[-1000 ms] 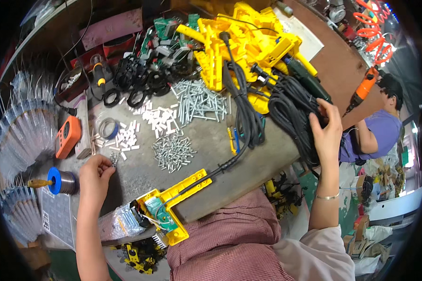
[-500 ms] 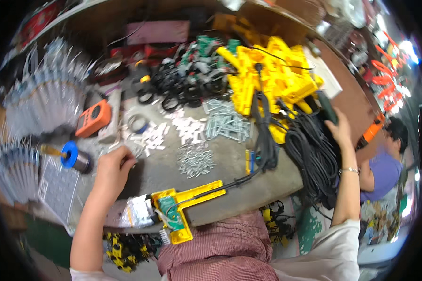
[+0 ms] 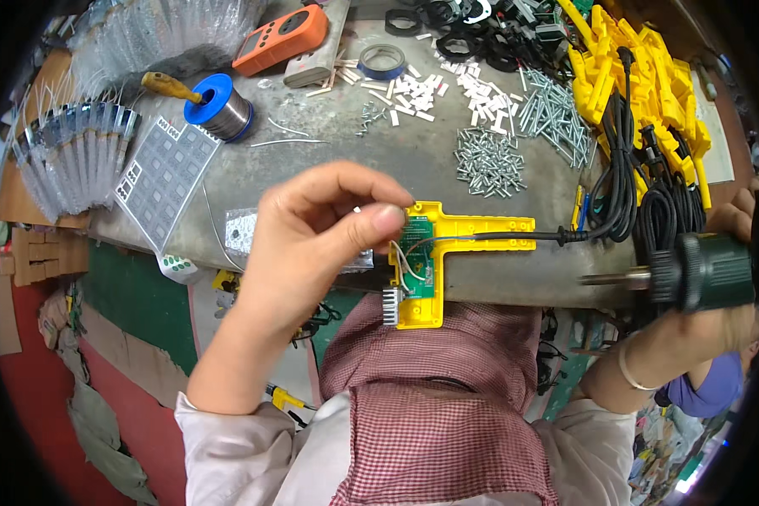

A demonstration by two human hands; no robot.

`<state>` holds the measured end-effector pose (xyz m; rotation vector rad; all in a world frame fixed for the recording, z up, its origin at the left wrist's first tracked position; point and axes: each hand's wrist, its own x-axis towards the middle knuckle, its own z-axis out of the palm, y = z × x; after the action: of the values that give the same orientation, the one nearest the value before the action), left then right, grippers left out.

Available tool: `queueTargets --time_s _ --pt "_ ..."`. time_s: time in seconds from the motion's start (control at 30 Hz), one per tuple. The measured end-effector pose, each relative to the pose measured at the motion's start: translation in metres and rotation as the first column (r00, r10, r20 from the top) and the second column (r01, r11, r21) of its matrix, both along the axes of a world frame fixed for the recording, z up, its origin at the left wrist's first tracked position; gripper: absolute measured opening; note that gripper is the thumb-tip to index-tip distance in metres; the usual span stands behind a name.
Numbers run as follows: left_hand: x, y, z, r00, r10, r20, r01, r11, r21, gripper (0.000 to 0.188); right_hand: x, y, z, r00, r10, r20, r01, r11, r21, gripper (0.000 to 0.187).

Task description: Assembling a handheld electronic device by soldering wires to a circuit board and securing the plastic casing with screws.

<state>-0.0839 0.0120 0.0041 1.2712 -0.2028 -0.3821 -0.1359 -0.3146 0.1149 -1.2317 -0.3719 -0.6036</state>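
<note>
Close above the top edge of an open yellow plastic housing half (image 3: 433,314), my left hand (image 3: 329,223) is closed in a pinch. What sits between thumb and forefinger is too small to make out. In the housing lies a green circuit board (image 3: 422,282) with thin wires and a finned metal heat sink (image 3: 390,306) at its lower left corner. A black cable (image 3: 514,237) runs along the housing's arm. At the right, my right hand (image 3: 740,215) grips a dark green electric screwdriver (image 3: 717,271), its bit pointing left toward the housing. Part of that hand is hidden behind the tool.
Silver screws (image 3: 489,163), longer screws (image 3: 557,118) and white pieces (image 3: 417,94) lie in piles beyond the housing. Yellow housings (image 3: 641,76) and coiled black cables (image 3: 675,202) fill the right. A solder spool (image 3: 221,108), an orange meter (image 3: 280,38) and a tape roll (image 3: 382,61) stand left.
My left hand has come from the bench top over to the housing. My right hand has lifted the green screwdriver from beside the cables and brought it nearer. The view has shifted.
</note>
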Motion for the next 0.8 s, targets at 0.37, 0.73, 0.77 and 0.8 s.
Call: queueTargets --time_s 0.37,0.73,0.77,0.8 --pt "-0.018 0.007 -0.028 0.953 -0.157 -0.26 -0.013 0.834 -0.552 0.019 0.008 0.127 -0.038 0.958 0.215 0.191 -0.279 0.858 0.432 0.042" --pt "-0.025 0.0 -0.025 0.995 0.034 -0.093 -0.077 0.86 -0.505 0.016 0.013 0.133 -0.044 0.949 0.243 0.2 -0.311 0.826 0.47 0.038" --pt "-0.027 -0.001 -0.024 0.995 0.032 -0.095 -0.075 0.861 -0.503 0.016 0.013 0.132 -0.045 0.948 0.249 0.197 -0.316 0.81 0.495 0.037" --pt "-0.028 -0.003 -0.022 0.995 0.096 -0.036 -0.102 0.881 -0.462 0.017 0.013 0.13 -0.045 0.948 0.249 0.197 -0.316 0.794 0.519 0.037"
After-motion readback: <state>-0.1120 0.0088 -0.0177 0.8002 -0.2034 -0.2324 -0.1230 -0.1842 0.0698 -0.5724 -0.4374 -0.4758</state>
